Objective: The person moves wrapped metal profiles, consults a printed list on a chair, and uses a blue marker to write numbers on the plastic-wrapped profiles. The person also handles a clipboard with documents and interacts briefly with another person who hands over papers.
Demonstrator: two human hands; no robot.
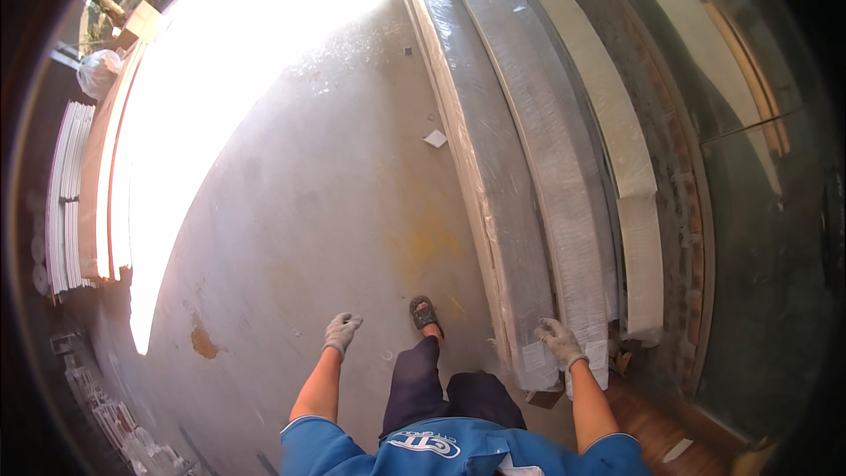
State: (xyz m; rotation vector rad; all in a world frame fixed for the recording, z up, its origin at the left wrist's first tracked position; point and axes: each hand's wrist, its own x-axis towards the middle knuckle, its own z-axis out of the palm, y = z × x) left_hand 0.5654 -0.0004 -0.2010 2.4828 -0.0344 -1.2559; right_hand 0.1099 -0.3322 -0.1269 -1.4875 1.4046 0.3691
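My left hand (342,332), in a pale grey work glove, hangs over the concrete floor on the left with loosely bent fingers and nothing in it. On the right, my right hand (561,341), gloved alike, is over the near end of a long stack wrapped in clear plastic (564,238). Its fingers are apart and slightly bent; whether they touch the wrap cannot be made out. Beside that lies another plastic-wrapped long stack (480,123), with pale labels at its near end. My sandalled foot (425,313) is on the floor left of the stacks.
Further right run a cream-coloured long pack (608,97) and a dark glossy panel (775,211). White and brown boards (97,185) stand at the left, near a white plastic bag (99,73). A white scrap (435,138) lies on the concrete floor (308,185); bright sunlight washes out the far left.
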